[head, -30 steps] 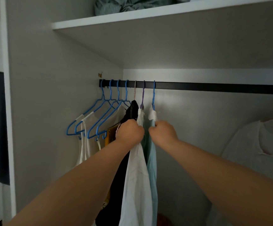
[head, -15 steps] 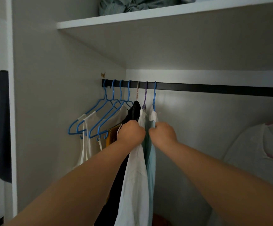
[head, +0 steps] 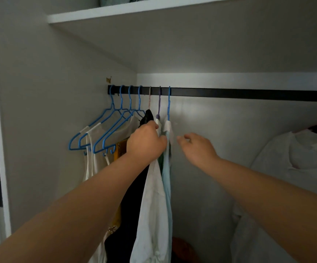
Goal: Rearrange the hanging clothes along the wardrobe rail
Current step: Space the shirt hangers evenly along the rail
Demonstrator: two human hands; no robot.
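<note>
Rail: black metal wardrobe rail (head: 229,93) carries seven hangers bunched at its left end; the long right stretch is bare.
Clothes: white garment (head: 152,205), pale teal garment (head: 167,177) and black garment (head: 133,196) hang side by side, touching.
Left hand (head: 144,144): grip clamped on the white garment just below its hanger.
Right hand (head: 197,147): fingers apart, holding nothing, just beside the teal garment.
Progress: judged midway; spreading garments rightward remains.
Change: half a second ago the right hand gripped the teal garment; now it is off.
</note>
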